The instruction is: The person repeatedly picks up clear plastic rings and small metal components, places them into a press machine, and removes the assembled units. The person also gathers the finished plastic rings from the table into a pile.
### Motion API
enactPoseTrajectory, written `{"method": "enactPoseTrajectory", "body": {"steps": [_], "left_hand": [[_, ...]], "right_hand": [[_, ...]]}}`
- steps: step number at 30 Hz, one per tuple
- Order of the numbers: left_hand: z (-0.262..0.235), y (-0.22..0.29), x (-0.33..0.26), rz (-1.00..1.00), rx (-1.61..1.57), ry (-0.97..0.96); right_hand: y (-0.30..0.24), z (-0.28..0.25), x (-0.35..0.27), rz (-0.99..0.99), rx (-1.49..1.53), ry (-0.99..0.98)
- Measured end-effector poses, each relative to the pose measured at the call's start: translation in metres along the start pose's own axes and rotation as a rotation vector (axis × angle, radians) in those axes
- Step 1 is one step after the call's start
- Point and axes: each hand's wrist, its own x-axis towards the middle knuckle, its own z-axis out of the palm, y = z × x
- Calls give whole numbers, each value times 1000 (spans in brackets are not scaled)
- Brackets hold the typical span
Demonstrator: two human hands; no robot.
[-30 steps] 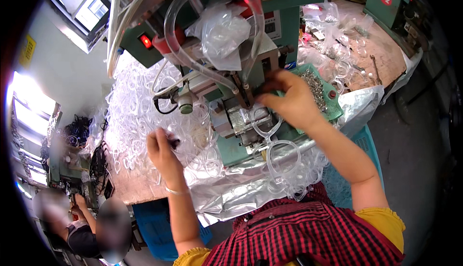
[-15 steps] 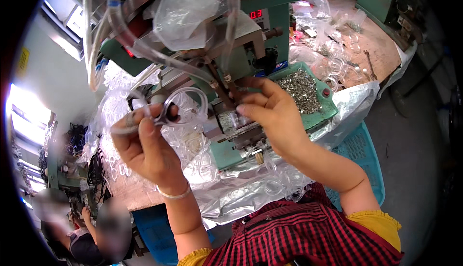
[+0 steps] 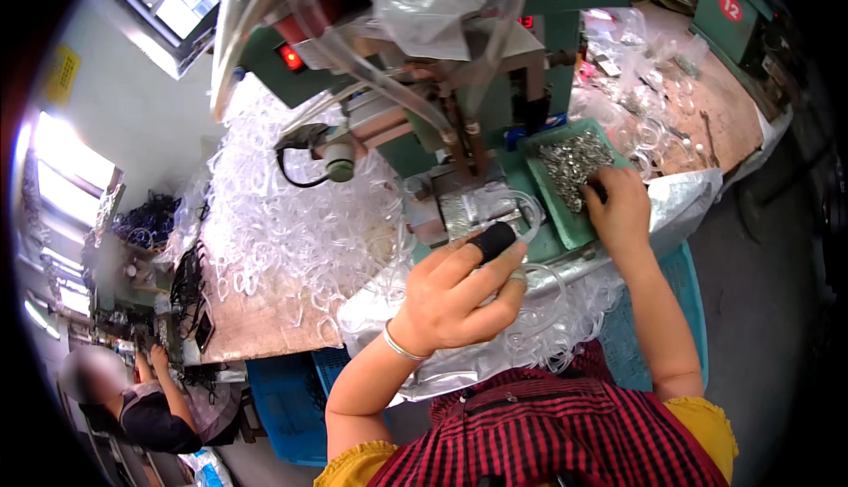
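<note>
My left hand [image 3: 464,293] is closed on a clear plastic tubing loop [image 3: 535,215] in front of the machine's metal work plate [image 3: 468,209]. A black cover [image 3: 493,241] wraps one of its fingers. My right hand [image 3: 623,213] reaches to the green tray [image 3: 579,235], its fingertips drawn together at the edge of a heap of small shiny metal pieces [image 3: 570,165]. Whatever sits between those fingertips is too small to make out. Above the plate stand the machine's upright metal jaws [image 3: 468,147], apart from both hands.
Clear plastic rings [image 3: 300,213] pile up on the table's left. More tubing loops [image 3: 565,310] lie at the front edge over silver sheeting. Blue baskets [image 3: 287,412] stand below. Another person [image 3: 159,407] works at the far left; a second green machine [image 3: 738,10] stands back right.
My right hand has left the machine's jaws and moved right to the metal pieces. My left hand has come right and nearer the work plate with a tubing loop. The whole view has shifted.
</note>
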Motion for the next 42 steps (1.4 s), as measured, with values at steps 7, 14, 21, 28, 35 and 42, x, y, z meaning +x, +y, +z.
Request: {"method": "enactPoseTrajectory", "body": {"steps": [7,14,21,28,35,42], "left_hand": [[16,-6,-7,3,-31,125],[12,13,-26,-144,-60,138],[-117,-18,-95,-739,575,425],[-108,-118,-137,-920,913,-109],[-76,-95,-121,-1034,397,492],[-69,-48,-105,-1129,-623,741]], "right_hand": [[9,7,9,-61,72,-23],[8,25,24,-268,50,27],[24,0,-10,104,455,-45],[-12,6,17,125,555,-40],[19,-16,-16,96,304,105],[8,-55,-50,152,461,75]]}}
